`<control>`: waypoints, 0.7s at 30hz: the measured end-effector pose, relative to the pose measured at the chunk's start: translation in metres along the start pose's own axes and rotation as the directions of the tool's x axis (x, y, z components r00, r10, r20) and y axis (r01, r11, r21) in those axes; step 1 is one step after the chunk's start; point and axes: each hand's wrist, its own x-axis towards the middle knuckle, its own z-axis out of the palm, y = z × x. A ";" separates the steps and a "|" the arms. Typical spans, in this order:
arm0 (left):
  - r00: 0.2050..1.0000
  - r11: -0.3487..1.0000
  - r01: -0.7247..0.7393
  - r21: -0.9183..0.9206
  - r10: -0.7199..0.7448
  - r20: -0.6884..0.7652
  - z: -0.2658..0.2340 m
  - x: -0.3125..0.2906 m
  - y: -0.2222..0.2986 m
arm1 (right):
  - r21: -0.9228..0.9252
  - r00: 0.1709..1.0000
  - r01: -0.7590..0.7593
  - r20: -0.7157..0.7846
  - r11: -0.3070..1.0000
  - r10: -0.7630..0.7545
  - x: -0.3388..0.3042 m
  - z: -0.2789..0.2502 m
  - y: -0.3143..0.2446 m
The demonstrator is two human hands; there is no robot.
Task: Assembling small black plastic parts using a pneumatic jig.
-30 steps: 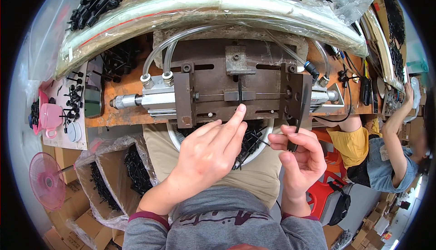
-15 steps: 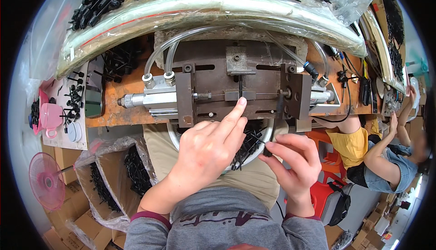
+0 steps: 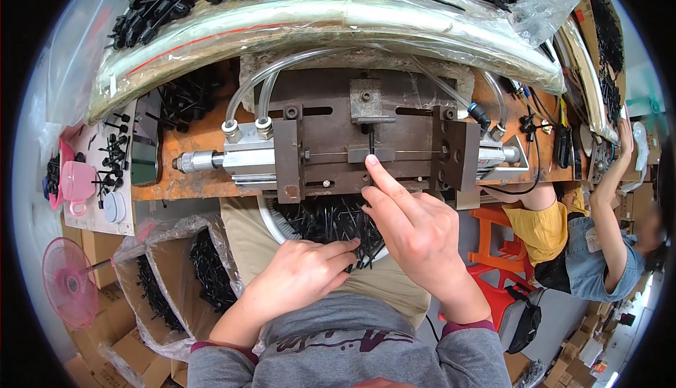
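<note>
Black stem (image 3: 372,138), mid-frame in the brown metal fixture (image 3: 324,120), slim and straight, lower end hidden. From far left: pink fan (image 3: 70,282), worn orange bench (image 3: 158,189), left hand (image 3: 299,265), fingers together, tips lost among black parts (image 3: 324,219), grip impossible to tell. Then right hand (image 3: 422,233), index extended over the stem, other fingers curled, thumb out of sight, hold likewise unclear. Far right: co-worker (image 3: 598,254), blurred near the rim.

Thin plastic parts (image 3: 322,219) in the round white-rimmed basin (image 3: 272,224) were black, the flat metal fixture (image 3: 325,129) dark brown, 2 boxy metal cylinders (image 3: 248,163) silver, the long-sleeved sweatshirt (image 3: 317,370) grey (its cuffs (image 3: 473,325) maroon).
</note>
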 end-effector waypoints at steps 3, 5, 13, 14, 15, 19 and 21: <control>1.000 1.000 0.000 0.000 0.000 0.022 0.009 0.000 -0.006 | -0.019 0.999 -0.008 0.040 1.000 0.009 0.003 -0.006 -0.001; 1.000 1.000 -0.002 0.001 0.002 0.021 0.012 0.000 -0.009 | -0.032 0.998 -0.013 0.059 0.999 0.015 0.003 -0.009 -0.002; 0.974 0.996 -0.084 -0.017 0.078 -0.212 0.001 0.001 0.000 | 0.149 0.998 0.018 -0.065 0.989 -0.008 0.038 -0.043 0.015; 0.966 0.994 -0.108 -0.033 0.097 -0.242 0.000 0.000 -0.001 | 0.129 0.983 0.067 -0.178 0.989 -0.044 0.053 -0.051 0.024; 0.960 0.994 -0.103 -0.043 0.088 -0.265 -0.001 -0.004 0.001 | 0.101 0.973 0.045 -0.228 0.994 -0.021 0.071 -0.059 0.030; 0.943 0.978 -0.186 -0.090 0.151 -0.298 -0.001 -0.003 0.008 | -0.375 0.951 0.020 -0.278 0.927 -0.133 0.140 -0.099 0.081; 0.943 0.975 -0.198 -0.102 0.161 -0.290 0.002 -0.003 0.010 | -0.585 0.976 0.051 -0.144 0.810 -0.166 0.173 -0.099 0.115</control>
